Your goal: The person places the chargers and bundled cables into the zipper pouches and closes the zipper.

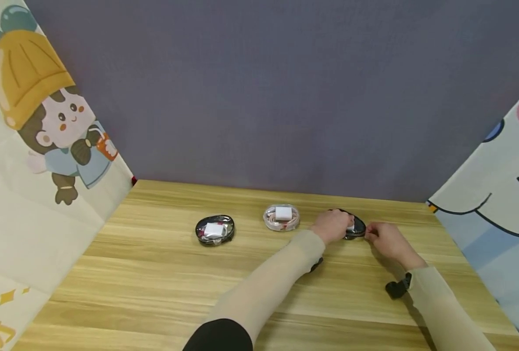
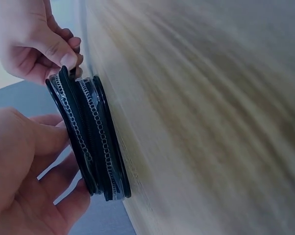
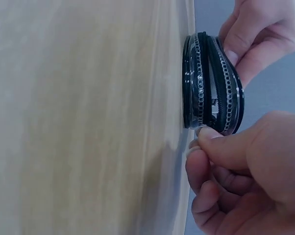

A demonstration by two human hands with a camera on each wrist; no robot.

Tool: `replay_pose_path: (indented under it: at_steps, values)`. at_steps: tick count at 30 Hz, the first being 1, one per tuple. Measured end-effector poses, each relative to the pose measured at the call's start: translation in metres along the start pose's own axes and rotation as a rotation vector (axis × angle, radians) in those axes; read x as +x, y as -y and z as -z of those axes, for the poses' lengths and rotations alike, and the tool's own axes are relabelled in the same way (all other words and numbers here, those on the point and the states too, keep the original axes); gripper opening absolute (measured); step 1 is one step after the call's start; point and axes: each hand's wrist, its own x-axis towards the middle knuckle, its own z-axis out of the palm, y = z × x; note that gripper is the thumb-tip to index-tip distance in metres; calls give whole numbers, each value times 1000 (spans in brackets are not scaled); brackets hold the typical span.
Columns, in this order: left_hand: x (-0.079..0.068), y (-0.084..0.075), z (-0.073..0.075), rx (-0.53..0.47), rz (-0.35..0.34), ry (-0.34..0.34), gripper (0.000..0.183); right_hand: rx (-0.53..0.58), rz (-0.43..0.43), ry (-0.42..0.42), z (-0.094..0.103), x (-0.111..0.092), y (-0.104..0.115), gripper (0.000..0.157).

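A small oval clear pouch with black trim and a zip (image 1: 359,228) lies on the wooden table at the right. My left hand (image 1: 335,225) holds it from the far left side, its fingers and thumb against the rim in the left wrist view. At the pouch's right end, my right hand (image 1: 386,239) pinches the zip's end between thumb and forefinger; the pull itself is mostly hidden. In the right wrist view, the zip (image 3: 213,93) gapes partway along the side, with something pale inside. A white block (image 1: 351,225) shows through the pouch top, partly covered by my left hand.
Two similar pouches lie left of my hands: a clear one (image 1: 281,218) with a pinkish cable and white block, and a black-trimmed one (image 1: 215,230) with a white block. A grey panel (image 1: 277,97) stands behind the table (image 1: 154,273); printed sheets flank both sides.
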Motion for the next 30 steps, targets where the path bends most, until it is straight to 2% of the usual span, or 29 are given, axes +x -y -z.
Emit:
replay_pose_path:
  at_steps: [8, 12, 18, 22, 25, 30]
  values:
    - [-3, -5, 4, -55, 30, 4, 29, 12, 5, 18, 1, -5, -1, 14]
    - [-4, -4, 3, -35, 24, 5, 34, 14, 2, -7, -2, -5, -1, 14]
    - [-6, -5, 3, 23, -15, -36, 24, 30, 28, -39, -3, -3, -1, 15]
    - [-6, -5, 0, 69, -77, -50, 34, 32, 48, -40, -3, -1, -5, 15]
    - [-5, -5, -1, 93, -111, -40, 46, 29, 53, -37, -2, 2, -7, 14]
    - [-6, -3, 0, 122, -124, 16, 51, 3, 35, -25, 1, 6, -10, 11]
